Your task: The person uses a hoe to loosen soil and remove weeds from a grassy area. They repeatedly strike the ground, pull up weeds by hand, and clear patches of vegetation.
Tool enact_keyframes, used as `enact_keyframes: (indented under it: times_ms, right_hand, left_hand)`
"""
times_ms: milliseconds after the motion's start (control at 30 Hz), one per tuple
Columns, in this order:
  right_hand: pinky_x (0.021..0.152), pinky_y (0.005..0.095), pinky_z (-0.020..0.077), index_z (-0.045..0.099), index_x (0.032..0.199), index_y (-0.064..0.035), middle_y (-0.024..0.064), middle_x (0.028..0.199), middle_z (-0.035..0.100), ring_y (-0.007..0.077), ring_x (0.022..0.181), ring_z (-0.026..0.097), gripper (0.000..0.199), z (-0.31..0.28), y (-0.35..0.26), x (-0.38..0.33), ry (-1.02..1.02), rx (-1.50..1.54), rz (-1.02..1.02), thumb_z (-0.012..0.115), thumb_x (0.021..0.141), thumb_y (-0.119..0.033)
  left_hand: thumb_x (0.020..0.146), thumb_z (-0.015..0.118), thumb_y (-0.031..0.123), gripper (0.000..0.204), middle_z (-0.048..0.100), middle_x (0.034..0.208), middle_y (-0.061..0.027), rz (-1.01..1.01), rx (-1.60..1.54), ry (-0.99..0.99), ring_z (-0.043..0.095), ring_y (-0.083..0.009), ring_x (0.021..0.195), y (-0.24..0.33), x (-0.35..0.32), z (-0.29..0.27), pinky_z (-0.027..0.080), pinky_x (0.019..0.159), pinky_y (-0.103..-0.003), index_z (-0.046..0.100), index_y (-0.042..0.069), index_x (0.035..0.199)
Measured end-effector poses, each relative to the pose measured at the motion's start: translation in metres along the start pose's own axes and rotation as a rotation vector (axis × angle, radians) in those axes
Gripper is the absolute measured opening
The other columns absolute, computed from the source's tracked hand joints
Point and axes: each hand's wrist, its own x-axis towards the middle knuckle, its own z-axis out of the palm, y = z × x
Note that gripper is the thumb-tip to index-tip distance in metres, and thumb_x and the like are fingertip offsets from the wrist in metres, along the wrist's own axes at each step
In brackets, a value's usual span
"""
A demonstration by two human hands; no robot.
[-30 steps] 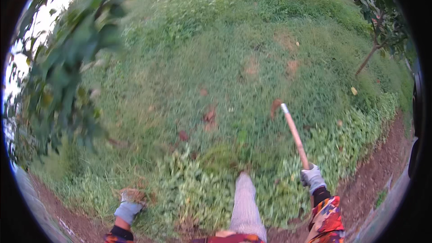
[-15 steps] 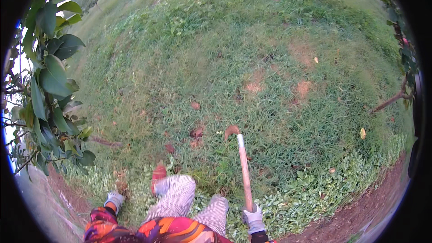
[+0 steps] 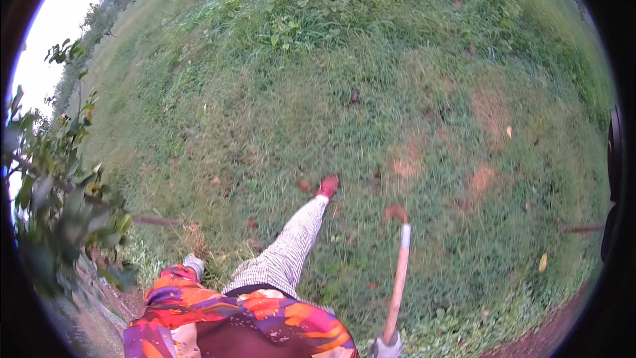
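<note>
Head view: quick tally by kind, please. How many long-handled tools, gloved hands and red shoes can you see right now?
Long-handled tool, held at its lower end by the right hand: 1
Gloved hands, left hand and right hand: 2
Red shoe: 1
Total: 4

The long-handled tool (image 3: 398,278) runs forward from the right hand (image 3: 387,345) at the lower edge, its head (image 3: 396,213) down on the grass (image 3: 371,93). Left of it a leg (image 3: 286,252) stretches ahead, shoe (image 3: 326,186) foremost. The left hand (image 3: 193,264) hangs further left, near the leafy branch (image 3: 59,199). Bare soil patches (image 3: 483,109) lie ahead to the right.
</note>
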Motion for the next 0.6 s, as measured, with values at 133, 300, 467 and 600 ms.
enact_keyframes:
  times_ms: [133,300,467,600]
  right_hand:
    - [0.086,0.0366,0.0435,0.043,0.126,-0.0061,0.0180,0.114,0.054,0.0279,0.103,0.054,0.063,-0.008,-0.112,0.020,0.062,-0.130,0.027,0.069,0.071,-0.021]
    - [0.084,0.0356,0.0445,0.047,0.120,0.0010,0.0189,0.104,0.059,0.0263,0.097,0.057,0.064,0.029,-0.295,0.130,-0.017,-0.431,-0.114,0.073,0.065,-0.021]
    - [0.082,0.0366,0.0457,0.048,0.118,0.0010,0.0193,0.103,0.059,0.0285,0.095,0.058,0.067,0.059,-0.479,0.217,-0.153,-0.382,-0.323,0.076,0.062,-0.023]
    - [0.070,0.0353,0.0486,0.047,0.119,-0.0008,0.0142,0.089,0.062,0.0281,0.079,0.060,0.061,0.113,-0.583,0.273,-0.110,-0.479,-0.877,0.072,0.067,-0.019]
  left_hand:
    - [0.070,0.060,0.027,0.051,0.050,0.119,-0.0216,-0.010,-0.057,-0.230,0.047,-0.0330,0.112,0.169,0.028,-0.072,0.040,0.093,-0.036,0.053,0.003,0.114]
    - [0.063,0.064,0.032,0.047,0.058,0.105,-0.0218,-0.152,-0.273,-0.009,0.055,-0.0350,0.100,0.185,0.070,-0.124,0.045,0.085,-0.038,0.061,0.001,0.098]
    - [0.062,0.066,0.034,0.049,0.058,0.105,-0.0216,-0.240,-0.297,-0.199,0.055,-0.0340,0.101,0.205,0.070,-0.186,0.045,0.085,-0.038,0.061,0.001,0.098]
    - [0.063,0.063,0.037,0.048,0.059,0.103,-0.0203,-0.301,-0.381,-0.235,0.056,-0.0329,0.100,0.201,0.056,-0.207,0.046,0.084,-0.037,0.062,0.003,0.098]
